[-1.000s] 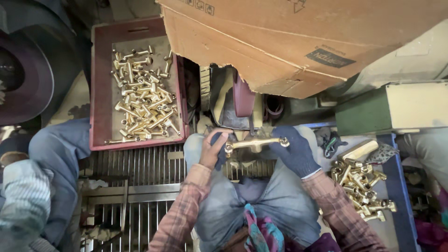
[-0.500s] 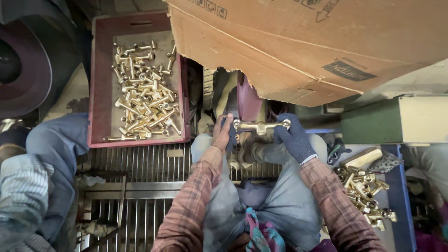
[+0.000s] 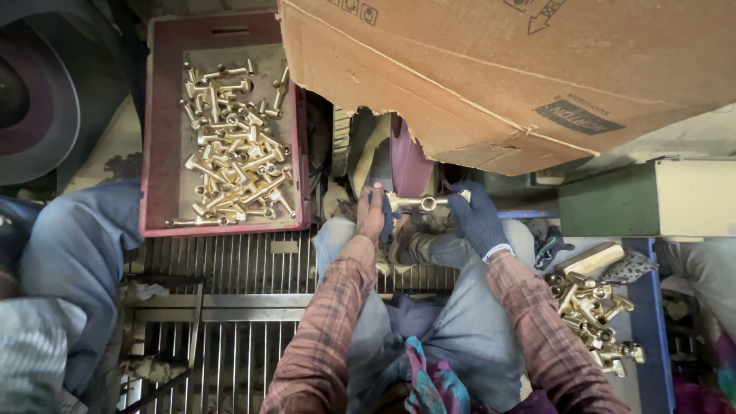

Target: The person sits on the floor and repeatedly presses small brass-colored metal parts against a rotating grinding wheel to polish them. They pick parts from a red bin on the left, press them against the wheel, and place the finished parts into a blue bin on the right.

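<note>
A long brass fitting (image 3: 422, 202) is held level between both my hands, pressed up against a maroon grinding wheel (image 3: 406, 165). My left hand (image 3: 372, 215), bare with a scrap of blue cloth at the fingers, grips its left end. My right hand (image 3: 477, 217), in a dark blue glove, grips its right end. Both forearms wear plaid sleeves, and my jeans-clad knees lie below them.
A red crate (image 3: 157, 153) of several brass fittings sits at the left. More brass parts (image 3: 594, 310) are piled at the right. A big cardboard box (image 3: 506, 69) overhangs the wheel. A metal grate (image 3: 230, 307) lies below. Another person's leg (image 3: 73, 253) is at the left.
My hands have carried the brass fitting upward, from just below the wheel to against it. The view has shifted slightly.
</note>
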